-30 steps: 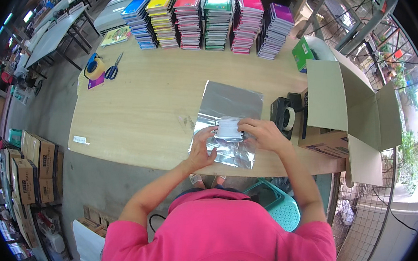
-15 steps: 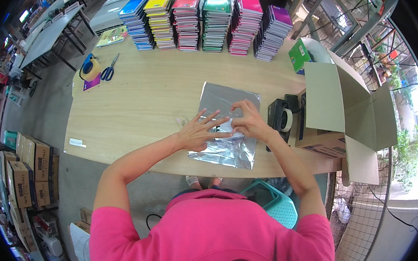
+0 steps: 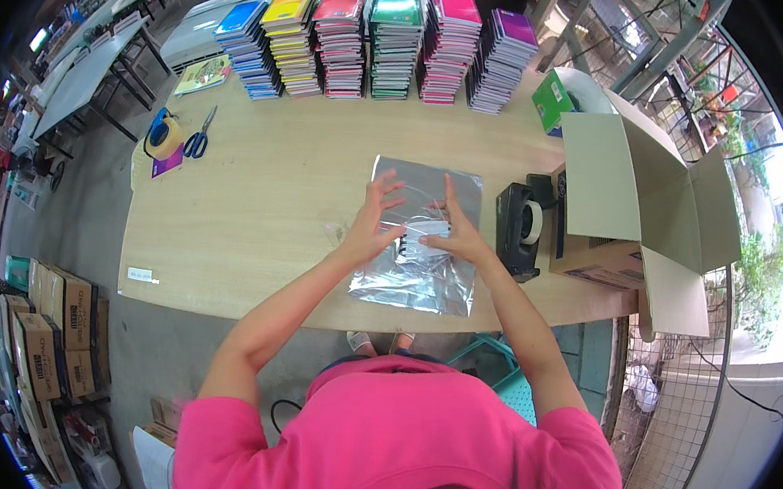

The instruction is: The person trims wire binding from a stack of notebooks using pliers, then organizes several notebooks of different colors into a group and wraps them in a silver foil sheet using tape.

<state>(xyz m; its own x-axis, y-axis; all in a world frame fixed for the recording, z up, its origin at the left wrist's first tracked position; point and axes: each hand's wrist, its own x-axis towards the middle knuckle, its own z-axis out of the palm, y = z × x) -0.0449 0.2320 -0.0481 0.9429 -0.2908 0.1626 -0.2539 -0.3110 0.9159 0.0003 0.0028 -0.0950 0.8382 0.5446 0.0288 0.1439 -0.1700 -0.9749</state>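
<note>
A silvery, see-through plastic sheet or bag (image 3: pixel 379 285) lies on the table in front of me. On or inside it, I cannot tell which, is a small white notepad (image 3: pixel 431 229) with a dark spiral along its left edge. At the pad's left side is my left hand (image 3: pixel 375 225), fingers apart, thumb close to the spiral. My right hand (image 3: pixel 459 234) is at the pad's right side, open, its forefinger pointing away and its thumb over the pad. Whether either thumb presses on the pad is hard to tell.
A black tape dispenser (image 3: pixel 514 236) and an open cardboard box (image 3: pixel 603 183) stand at the right. Stacks of coloured notebooks (image 3: pixel 340 52) line the far edge. Scissors (image 3: pixel 198 137) and a blue tape dispenser with a roll (image 3: pixel 165 135) lie at the left.
My hands have moved apart to the pad's two sides, with fingers now pointing away from me. More of the white pad and its spiral shows. The view has shifted slightly.
</note>
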